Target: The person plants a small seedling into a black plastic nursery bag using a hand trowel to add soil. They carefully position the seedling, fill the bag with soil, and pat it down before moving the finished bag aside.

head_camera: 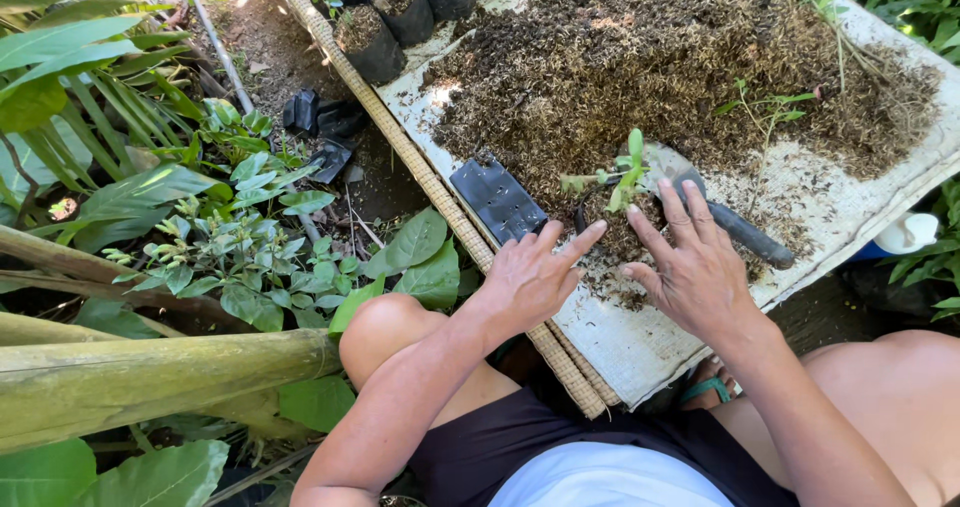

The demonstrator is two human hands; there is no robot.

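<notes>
Both hands, left hand (528, 275) and right hand (697, 272), spread open, pressing mix around seedling (626, 175) in black bag (612, 229) near board's (640, 352) front edge. Best firmed evenly, stem upright. Trowel (722, 217) just beside.

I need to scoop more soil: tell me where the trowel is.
The trowel lies on the white board, right of centre, just beyond the right hand, beside the seedling.

seedling bag (600, 229) mostly behind hands; trowel blade (668, 170) partly buried
</notes>
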